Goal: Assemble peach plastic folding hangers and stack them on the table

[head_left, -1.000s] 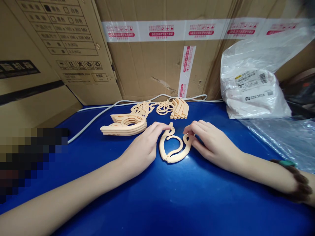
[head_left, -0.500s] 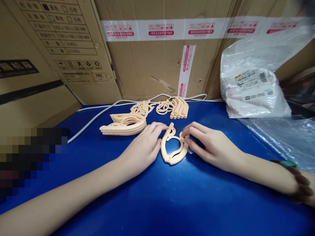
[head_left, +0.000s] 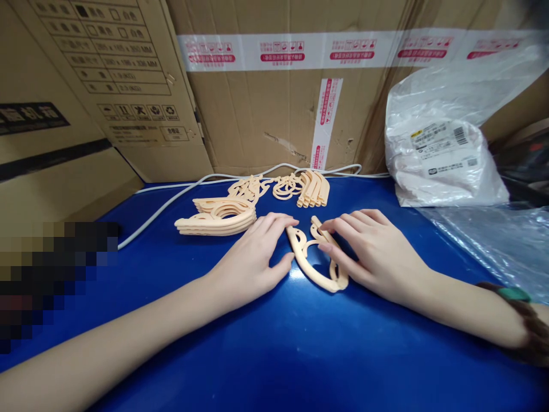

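A beige plastic folding hanger [head_left: 315, 276] lies on the blue tabletop between my hands, its two curved arms meeting at the near end. My right hand [head_left: 369, 252] grips the right arm, with thumb and index finger on either side of it. On the other side, my left hand [head_left: 259, 252] has its fingertips at the upper end of the left arm. Its thumb is spread apart, close to that arm's outer edge. Part of the right arm is hidden behind my right fingers.
Stacked beige hangers [head_left: 217, 223] lie beyond my left hand. Loose hook pieces [head_left: 287, 186] and a row of curved arms [head_left: 314, 189] sit farther back. A white cable [head_left: 167, 200] runs along cardboard boxes [head_left: 266, 114]. A white plastic bag [head_left: 446, 154] stands at right.
The hanger has turned and shifted right, its near end swinging toward my right hand. My left thumb has come away from its side. My right fingers have moved slightly right with it.
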A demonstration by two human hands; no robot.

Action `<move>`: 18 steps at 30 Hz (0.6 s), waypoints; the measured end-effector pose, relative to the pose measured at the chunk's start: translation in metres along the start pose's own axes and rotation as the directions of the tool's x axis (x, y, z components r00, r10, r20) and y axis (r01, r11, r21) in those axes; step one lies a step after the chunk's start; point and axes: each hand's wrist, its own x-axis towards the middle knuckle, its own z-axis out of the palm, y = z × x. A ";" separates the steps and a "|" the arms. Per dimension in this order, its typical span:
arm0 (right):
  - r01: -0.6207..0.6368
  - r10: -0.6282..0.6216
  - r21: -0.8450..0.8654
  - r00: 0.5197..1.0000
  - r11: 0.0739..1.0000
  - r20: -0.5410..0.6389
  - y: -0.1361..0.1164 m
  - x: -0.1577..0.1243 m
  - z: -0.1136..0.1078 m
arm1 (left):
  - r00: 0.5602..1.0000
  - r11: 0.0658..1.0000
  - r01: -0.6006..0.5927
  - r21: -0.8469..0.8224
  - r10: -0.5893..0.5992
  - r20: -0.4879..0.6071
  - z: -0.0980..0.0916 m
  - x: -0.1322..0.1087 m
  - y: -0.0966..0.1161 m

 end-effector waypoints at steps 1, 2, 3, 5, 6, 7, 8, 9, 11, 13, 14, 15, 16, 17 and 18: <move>0.021 -0.021 0.032 1.000 0.999 0.011 0.000 0.000 0.000 | 1.000 1.000 -0.005 0.001 0.005 0.001 0.000 0.000 0.001; 0.055 -0.057 0.076 0.998 0.996 0.031 0.000 0.000 0.000 | 1.000 1.000 -0.008 0.002 0.008 0.008 0.001 -0.001 0.002; 0.095 -0.103 0.125 0.993 0.988 0.055 0.000 0.000 0.000 | 1.000 1.000 -0.008 0.004 0.008 0.023 0.001 -0.001 0.003; 0.177 -0.204 0.215 0.973 0.961 0.111 0.001 0.000 0.000 | 0.998 1.000 -0.002 0.013 0.001 0.067 0.002 -0.002 0.004; 0.204 -0.242 0.246 0.961 0.948 0.137 0.001 0.000 0.000 | 0.996 1.000 0.003 0.020 -0.005 0.088 0.002 -0.002 0.005; 0.219 -0.266 0.267 0.952 0.939 0.154 0.001 0.000 0.000 | 0.994 1.000 0.009 0.028 -0.012 0.108 0.002 -0.002 0.005; 0.222 -0.273 0.280 0.949 0.934 0.160 0.002 0.000 0.000 | 0.992 0.999 0.013 0.036 -0.018 0.124 0.002 -0.001 0.006; 0.217 -0.270 0.291 0.950 0.932 0.154 0.002 0.000 0.000 | 0.991 0.999 0.018 0.042 -0.023 0.133 0.001 -0.001 0.006; 0.202 -0.248 0.312 0.962 0.928 0.116 0.002 0.000 0.000 | 0.988 0.999 0.020 0.044 -0.027 0.150 0.001 -0.001 0.006; 0.183 -0.215 0.336 0.975 0.924 0.062 0.002 0.000 0.000 | 0.987 1.000 0.001 0.029 -0.006 0.159 0.000 -0.001 0.005; 0.161 -0.186 0.351 0.982 0.922 0.041 0.002 0.000 0.000 | 0.987 1.000 -0.013 0.017 0.010 0.162 -0.001 -0.001 0.005; 0.124 -0.141 0.370 0.990 0.921 0.021 0.003 0.000 0.001 | 0.986 1.000 -0.024 0.003 0.023 0.165 -0.001 -0.001 0.005; 0.072 -0.080 0.391 0.997 0.918 0.005 0.004 0.000 0.001 | 0.986 0.999 -0.031 -0.011 0.033 0.165 -0.001 -0.001 0.004; 0.013 -0.011 0.413 1.000 0.911 -0.006 0.005 0.000 0.001 | 0.987 0.999 -0.033 -0.021 0.036 0.158 -0.002 -0.001 0.004; -0.050 0.060 0.434 0.998 0.899 -0.009 0.006 0.001 0.001 | 0.989 0.999 -0.034 -0.023 0.037 0.147 -0.002 -0.001 0.003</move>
